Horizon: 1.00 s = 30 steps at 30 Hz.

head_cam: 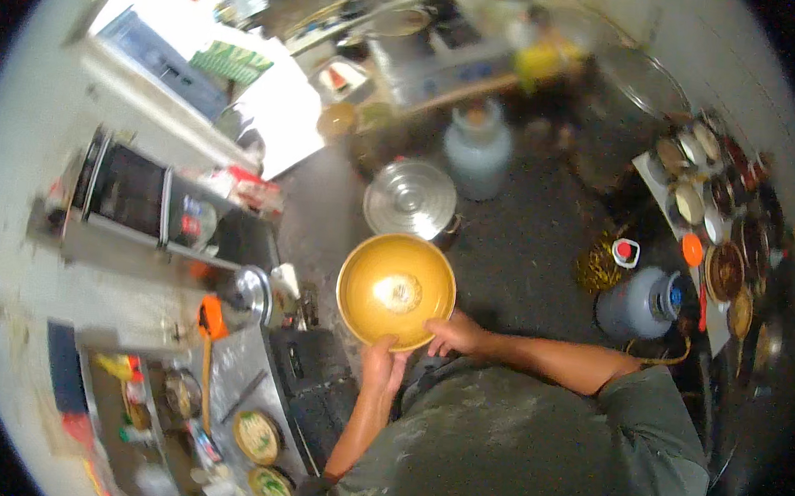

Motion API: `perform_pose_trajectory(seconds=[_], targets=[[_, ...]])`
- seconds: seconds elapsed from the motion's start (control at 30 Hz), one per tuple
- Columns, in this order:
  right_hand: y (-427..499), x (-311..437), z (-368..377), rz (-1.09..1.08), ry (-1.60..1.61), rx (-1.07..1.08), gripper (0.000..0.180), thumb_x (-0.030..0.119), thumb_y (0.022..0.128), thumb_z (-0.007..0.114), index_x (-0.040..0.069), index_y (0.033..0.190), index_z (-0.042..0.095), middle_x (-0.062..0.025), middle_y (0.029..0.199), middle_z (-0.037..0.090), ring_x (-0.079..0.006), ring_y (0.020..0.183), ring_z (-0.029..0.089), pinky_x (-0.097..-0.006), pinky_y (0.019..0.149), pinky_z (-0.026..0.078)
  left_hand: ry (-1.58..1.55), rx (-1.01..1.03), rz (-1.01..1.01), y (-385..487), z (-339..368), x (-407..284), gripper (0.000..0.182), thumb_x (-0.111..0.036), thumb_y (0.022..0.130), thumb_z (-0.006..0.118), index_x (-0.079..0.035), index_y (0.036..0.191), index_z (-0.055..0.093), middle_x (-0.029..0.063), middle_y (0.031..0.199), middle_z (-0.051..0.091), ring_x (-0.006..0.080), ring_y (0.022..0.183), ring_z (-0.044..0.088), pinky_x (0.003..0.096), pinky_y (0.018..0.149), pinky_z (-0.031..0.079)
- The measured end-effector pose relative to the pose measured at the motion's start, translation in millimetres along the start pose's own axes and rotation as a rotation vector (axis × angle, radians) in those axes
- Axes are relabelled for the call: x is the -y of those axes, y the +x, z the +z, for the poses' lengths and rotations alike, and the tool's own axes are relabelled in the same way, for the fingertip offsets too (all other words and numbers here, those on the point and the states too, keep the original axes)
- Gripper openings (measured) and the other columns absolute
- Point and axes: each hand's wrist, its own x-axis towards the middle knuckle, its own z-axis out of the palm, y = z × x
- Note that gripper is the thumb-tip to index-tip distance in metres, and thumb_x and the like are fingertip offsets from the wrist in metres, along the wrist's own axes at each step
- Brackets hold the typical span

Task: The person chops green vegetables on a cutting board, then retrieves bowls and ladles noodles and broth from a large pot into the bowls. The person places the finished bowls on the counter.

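Observation:
A yellow bowl [375,264] with a glossy inside is held out in front of my body, its opening facing up. Only a bright reflection and a pattern show at its bottom, with no food visible. My left hand [381,366] grips the rim at the near side, thumb over the edge. On the near right of the rim, my right hand [459,334] has its thumb over the edge too; its fingers are partly hidden beneath the bowl. Just beyond the bowl, a round metal pot lid [411,197] covers a pot low down.
A gas cylinder [478,150] stands below the stove [445,65]. Another cylinder [635,303] is at right, beside a shelf [670,208] of bowls. At left are a metal counter [244,362] with two food bowls [258,437], an orange-headed tool [213,318] and a dark glass-fronted cabinet [132,184].

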Motion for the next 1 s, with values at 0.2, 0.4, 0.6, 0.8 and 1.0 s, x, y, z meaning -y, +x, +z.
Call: perform_pose_trajectory(seconds=[0.2,0.4,0.6,0.8,1.0], targets=[[-3,82,-184,-0.172,-0.051,-0.296,0.036,0.033,0.099,0.059,0.004,0.118,0.065,-0.0069,0.094,0.071,-0.0134,0.072,0.066,-0.0270,0.062,0.052,0.181,0.307,-0.191,144,155,46,0.057,0.005,0.087,0.054,0.005,0.142,0.041,0.0212,0.136,0.056,0.0375,0.123,0.061,0.0535,0.101,0.055],[-19,209,-388,-0.236,-0.472,-0.973,0.054,0.027,0.095,0.063,0.005,0.143,0.052,-0.0150,0.130,0.068,-0.0275,0.116,0.066,-0.0402,0.101,0.051,0.407,0.654,-0.384,305,325,92,0.047,0.006,0.089,0.052,0.001,0.135,0.052,0.0152,0.126,0.062,0.0262,0.100,0.066,0.0364,0.077,0.056],[-56,323,-486,-0.426,-1.035,-1.031,0.051,0.036,0.096,0.064,0.009,0.138,0.057,-0.0147,0.132,0.065,-0.0334,0.119,0.063,-0.0443,0.101,0.050,0.888,1.048,-0.503,386,484,119,0.045,0.003,0.097,0.050,-0.002,0.141,0.053,0.0088,0.134,0.062,0.0228,0.122,0.058,0.0383,0.102,0.048],[-24,407,-606,-0.166,-1.416,-0.632,0.041,0.047,0.100,0.051,0.010,0.099,0.068,-0.0145,0.095,0.074,-0.0407,0.085,0.071,-0.0517,0.071,0.056,1.022,1.168,-0.635,448,616,185,0.042,0.002,0.090,0.050,0.002,0.132,0.059,0.0103,0.126,0.066,0.0229,0.112,0.062,0.0375,0.097,0.051],[-48,431,-783,0.079,-1.066,-0.886,0.045,0.042,0.101,0.048,0.001,0.103,0.067,-0.0236,0.094,0.073,-0.0437,0.090,0.071,-0.0536,0.076,0.056,0.917,0.854,-0.524,525,715,217,0.040,0.001,0.081,0.055,0.003,0.120,0.062,0.0110,0.109,0.068,0.0239,0.096,0.065,0.0370,0.083,0.053]])
